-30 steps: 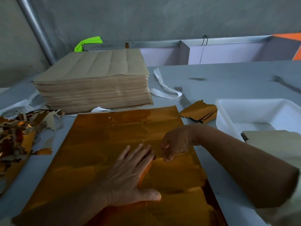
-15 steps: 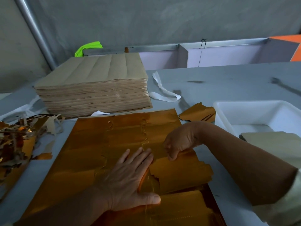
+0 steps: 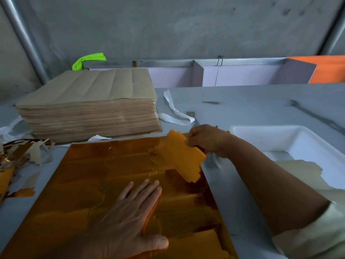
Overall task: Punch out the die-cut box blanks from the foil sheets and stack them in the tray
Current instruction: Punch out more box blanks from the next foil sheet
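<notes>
Lifted clear since before, thin, floppy blank (image 3: pixel 183 157) is pinched edgewise by right hand (image 3: pixel 207 140); foil sheet (image 3: pixel 112 184) is pressed by flat-fingered left hand (image 3: pixel 130 219).

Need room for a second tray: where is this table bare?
Bare grey tabletop lies beyond the white plastic tray, right of the curled white paper strip. Crowded: gold foil sheet in front, tall brown sheet stack and foil scraps at left.
</notes>
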The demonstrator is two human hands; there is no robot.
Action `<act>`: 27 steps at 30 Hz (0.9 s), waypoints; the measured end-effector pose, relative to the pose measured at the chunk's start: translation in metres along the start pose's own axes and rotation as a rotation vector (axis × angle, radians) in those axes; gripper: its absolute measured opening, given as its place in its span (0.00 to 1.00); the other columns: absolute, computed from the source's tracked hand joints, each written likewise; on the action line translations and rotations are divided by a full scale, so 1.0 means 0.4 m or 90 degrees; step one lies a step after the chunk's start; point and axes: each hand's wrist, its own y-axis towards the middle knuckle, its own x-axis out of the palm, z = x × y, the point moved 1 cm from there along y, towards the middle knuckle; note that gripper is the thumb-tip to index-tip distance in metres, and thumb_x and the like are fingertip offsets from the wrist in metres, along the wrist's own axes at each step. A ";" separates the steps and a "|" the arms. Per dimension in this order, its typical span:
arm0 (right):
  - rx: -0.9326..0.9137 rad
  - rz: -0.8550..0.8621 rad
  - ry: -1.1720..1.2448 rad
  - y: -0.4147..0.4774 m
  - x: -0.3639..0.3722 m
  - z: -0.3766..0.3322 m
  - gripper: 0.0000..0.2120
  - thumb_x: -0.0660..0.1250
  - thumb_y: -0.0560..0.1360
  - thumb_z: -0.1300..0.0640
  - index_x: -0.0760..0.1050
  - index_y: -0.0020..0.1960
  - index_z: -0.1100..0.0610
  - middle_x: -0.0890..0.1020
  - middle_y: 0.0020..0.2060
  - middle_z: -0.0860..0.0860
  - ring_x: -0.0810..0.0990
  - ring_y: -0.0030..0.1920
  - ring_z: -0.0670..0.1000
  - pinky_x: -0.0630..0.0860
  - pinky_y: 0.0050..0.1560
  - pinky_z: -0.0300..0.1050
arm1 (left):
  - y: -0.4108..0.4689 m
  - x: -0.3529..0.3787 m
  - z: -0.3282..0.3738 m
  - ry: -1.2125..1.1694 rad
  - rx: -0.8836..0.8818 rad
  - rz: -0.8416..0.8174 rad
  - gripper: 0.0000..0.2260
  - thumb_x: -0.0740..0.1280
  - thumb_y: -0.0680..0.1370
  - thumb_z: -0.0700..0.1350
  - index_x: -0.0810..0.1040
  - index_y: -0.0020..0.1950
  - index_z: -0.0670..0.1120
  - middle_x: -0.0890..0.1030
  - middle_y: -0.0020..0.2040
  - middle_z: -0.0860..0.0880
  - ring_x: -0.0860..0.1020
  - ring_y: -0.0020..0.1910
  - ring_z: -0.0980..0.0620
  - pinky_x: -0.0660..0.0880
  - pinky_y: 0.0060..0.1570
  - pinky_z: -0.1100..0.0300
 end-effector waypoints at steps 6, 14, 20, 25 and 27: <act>0.059 0.262 0.110 0.019 -0.054 0.050 0.20 0.62 0.76 0.66 0.71 0.64 0.48 0.82 0.42 0.59 0.79 0.30 0.53 0.81 0.33 0.45 | -0.001 -0.006 0.012 0.006 -0.005 0.031 0.50 0.44 0.66 0.84 0.30 0.77 0.58 0.29 0.77 0.61 0.29 0.76 0.58 0.26 0.70 0.58; 0.096 0.367 -0.039 0.057 -0.093 0.063 0.28 0.59 0.76 0.70 0.62 0.74 0.54 0.79 0.52 0.62 0.83 0.45 0.62 0.83 0.44 0.52 | 0.005 -0.008 0.001 0.076 -0.008 0.032 0.46 0.47 0.72 0.79 0.75 0.72 0.47 0.73 0.73 0.49 0.75 0.68 0.49 0.61 0.62 0.52; 0.162 0.353 -0.178 0.094 -0.099 0.060 0.23 0.68 0.73 0.70 0.67 0.66 0.64 0.80 0.53 0.62 0.79 0.49 0.60 0.74 0.41 0.47 | 0.012 0.007 -0.005 0.126 0.006 0.044 0.46 0.47 0.72 0.79 0.76 0.71 0.45 0.74 0.72 0.48 0.76 0.67 0.48 0.58 0.64 0.50; 0.168 0.337 -0.229 0.108 -0.080 0.063 0.18 0.64 0.75 0.66 0.66 0.64 0.64 0.77 0.56 0.64 0.78 0.55 0.63 0.77 0.52 0.52 | 0.001 -0.018 0.007 0.092 -0.018 0.021 0.48 0.45 0.72 0.80 0.68 0.77 0.46 0.65 0.78 0.48 0.67 0.74 0.46 0.57 0.66 0.50; 0.168 0.335 -0.250 0.103 -0.071 0.066 0.17 0.62 0.76 0.65 0.65 0.63 0.64 0.77 0.54 0.64 0.77 0.51 0.62 0.74 0.46 0.51 | 0.002 -0.013 0.008 0.019 -0.006 0.024 0.50 0.44 0.68 0.82 0.44 0.82 0.52 0.40 0.81 0.54 0.42 0.80 0.47 0.39 0.73 0.53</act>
